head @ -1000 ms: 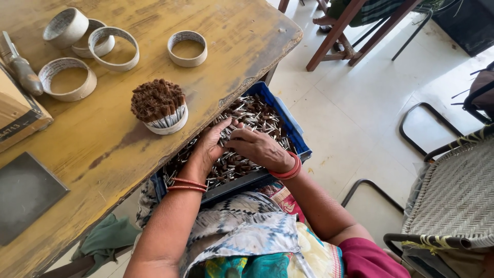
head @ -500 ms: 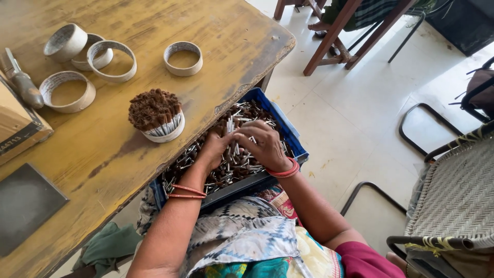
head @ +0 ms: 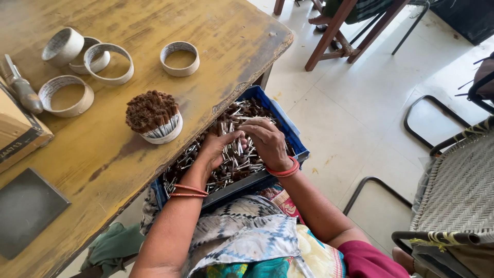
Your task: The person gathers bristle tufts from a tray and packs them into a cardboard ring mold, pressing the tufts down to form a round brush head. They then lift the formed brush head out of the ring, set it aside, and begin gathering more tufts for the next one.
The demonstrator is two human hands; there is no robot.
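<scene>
Both hands (head: pixel 242 146) gather sticks (head: pixel 234 154) (blue crate (head: pixel 288 128)).

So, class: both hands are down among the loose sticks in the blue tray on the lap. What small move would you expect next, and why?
Probably closing the left hand and right hand around a small bunch of loose sticks and lifting it clear of the blue tray. Both hands already rest fingers-down among the sticks, a filled ring stands on the table, and empty rings wait beside it.

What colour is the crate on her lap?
Blue; the crate shows in the head view, its only one.
</scene>
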